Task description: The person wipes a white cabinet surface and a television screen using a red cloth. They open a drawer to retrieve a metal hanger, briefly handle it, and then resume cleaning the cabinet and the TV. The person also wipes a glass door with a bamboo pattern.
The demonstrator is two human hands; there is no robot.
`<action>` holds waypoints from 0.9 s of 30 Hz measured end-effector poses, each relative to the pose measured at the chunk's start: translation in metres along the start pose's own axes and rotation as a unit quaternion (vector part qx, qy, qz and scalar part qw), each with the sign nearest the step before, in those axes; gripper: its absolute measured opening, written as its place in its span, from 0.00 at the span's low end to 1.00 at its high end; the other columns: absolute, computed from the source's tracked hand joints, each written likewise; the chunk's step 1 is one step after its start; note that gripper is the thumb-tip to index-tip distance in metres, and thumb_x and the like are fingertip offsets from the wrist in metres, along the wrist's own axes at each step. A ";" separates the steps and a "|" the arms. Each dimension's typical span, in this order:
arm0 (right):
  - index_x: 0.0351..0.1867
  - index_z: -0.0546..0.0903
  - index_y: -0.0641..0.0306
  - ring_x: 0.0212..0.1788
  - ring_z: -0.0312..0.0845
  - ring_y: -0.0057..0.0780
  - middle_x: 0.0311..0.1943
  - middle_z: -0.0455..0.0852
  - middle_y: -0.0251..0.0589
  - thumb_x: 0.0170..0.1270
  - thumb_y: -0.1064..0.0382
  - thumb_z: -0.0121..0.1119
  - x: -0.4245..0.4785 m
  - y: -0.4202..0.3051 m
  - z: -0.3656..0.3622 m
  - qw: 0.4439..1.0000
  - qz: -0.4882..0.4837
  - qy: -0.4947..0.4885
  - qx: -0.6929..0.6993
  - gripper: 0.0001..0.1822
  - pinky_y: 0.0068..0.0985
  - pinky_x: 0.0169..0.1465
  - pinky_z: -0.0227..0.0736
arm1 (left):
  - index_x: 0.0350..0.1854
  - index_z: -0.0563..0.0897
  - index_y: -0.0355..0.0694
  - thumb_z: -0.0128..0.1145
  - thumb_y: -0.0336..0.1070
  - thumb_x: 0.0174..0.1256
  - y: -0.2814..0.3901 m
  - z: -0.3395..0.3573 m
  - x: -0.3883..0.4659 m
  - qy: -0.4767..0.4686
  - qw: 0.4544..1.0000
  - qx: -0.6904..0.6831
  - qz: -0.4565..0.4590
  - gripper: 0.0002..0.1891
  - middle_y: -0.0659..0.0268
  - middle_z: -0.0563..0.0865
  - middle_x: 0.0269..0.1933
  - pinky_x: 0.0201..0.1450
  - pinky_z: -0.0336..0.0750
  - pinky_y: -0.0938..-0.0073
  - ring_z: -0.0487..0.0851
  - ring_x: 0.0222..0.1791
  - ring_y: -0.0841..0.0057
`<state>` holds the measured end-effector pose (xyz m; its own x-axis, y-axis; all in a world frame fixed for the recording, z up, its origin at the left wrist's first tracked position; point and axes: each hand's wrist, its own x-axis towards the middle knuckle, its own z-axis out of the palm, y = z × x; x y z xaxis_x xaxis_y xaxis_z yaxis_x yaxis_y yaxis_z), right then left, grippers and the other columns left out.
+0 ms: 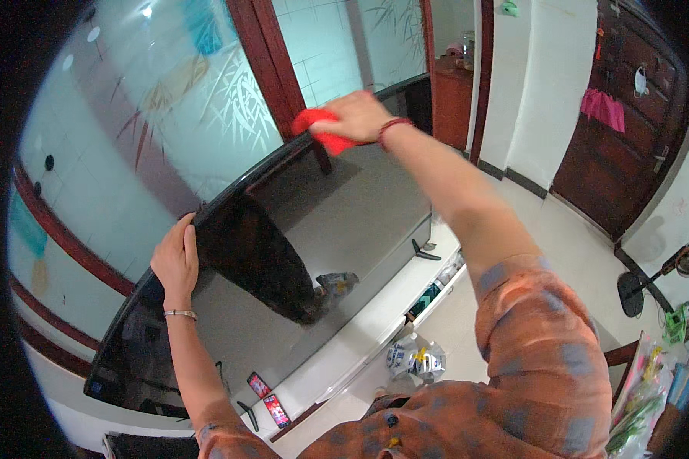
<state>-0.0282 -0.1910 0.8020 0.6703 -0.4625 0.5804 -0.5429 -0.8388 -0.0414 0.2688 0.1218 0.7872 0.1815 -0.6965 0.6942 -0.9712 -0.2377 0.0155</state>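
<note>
A large flat-screen television [373, 201] with a glossy black frame stands before me on its two feet. My right hand [358, 115] holds a red cloth [338, 142] bunched against the top edge, towards the right end; hand and cloth are slightly blurred. Further left along that same edge, my left hand [175, 261] grips the frame, its fingertips hidden behind the set. The dark screen mirrors the room and a dark figure.
Under the television runs a white stand [344, 361] with an open drawer [436, 292] holding things. A lit smartphone [276, 410] leans on the stand by the left foot. A clear plastic water jug [416, 358] is on the floor. Frosted glass panels [206, 109] rise behind.
</note>
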 end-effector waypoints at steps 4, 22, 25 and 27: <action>0.49 0.85 0.59 0.58 0.79 0.45 0.51 0.86 0.50 0.69 0.28 0.35 -0.004 0.056 0.003 0.992 0.124 0.014 -0.025 0.39 0.45 0.66 0.60 | 0.52 0.86 0.51 0.47 0.46 0.76 0.000 0.007 0.000 0.044 0.998 0.028 0.023 0.15 0.60 0.89 0.47 0.45 0.78 0.62 0.87 0.42 0.60; 0.51 0.80 0.57 0.51 0.76 0.42 0.43 0.83 0.41 0.65 0.34 0.55 0.012 -0.123 0.045 0.974 -0.176 0.134 0.043 0.29 0.40 0.60 0.61 | 0.54 0.86 0.48 0.52 0.43 0.75 -0.008 0.021 0.004 0.080 0.996 0.009 0.038 0.14 0.62 0.89 0.44 0.50 0.76 0.65 0.85 0.42 0.63; 0.52 0.80 0.54 0.52 0.77 0.41 0.46 0.83 0.39 0.63 0.37 0.57 0.010 -0.101 0.046 0.972 -0.173 0.160 0.012 0.27 0.40 0.60 0.63 | 0.54 0.86 0.48 0.52 0.43 0.75 -0.008 0.018 0.004 0.091 0.994 0.009 0.052 0.14 0.62 0.89 0.45 0.51 0.76 0.64 0.85 0.43 0.64; 0.52 0.81 0.53 0.52 0.79 0.40 0.44 0.85 0.38 0.62 0.36 0.57 0.009 -0.074 0.048 0.972 -0.167 0.167 0.009 0.28 0.42 0.60 0.63 | 0.55 0.86 0.49 0.53 0.43 0.75 -0.004 0.018 0.005 0.098 0.993 0.009 0.057 0.14 0.62 0.89 0.46 0.52 0.76 0.64 0.86 0.43 0.64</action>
<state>0.0425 -0.1466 0.7713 0.6048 -0.0478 0.7950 -0.3120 -0.9326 0.1813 0.2762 0.1071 0.7770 0.0345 -0.5742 0.8180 -0.9807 -0.1772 -0.0830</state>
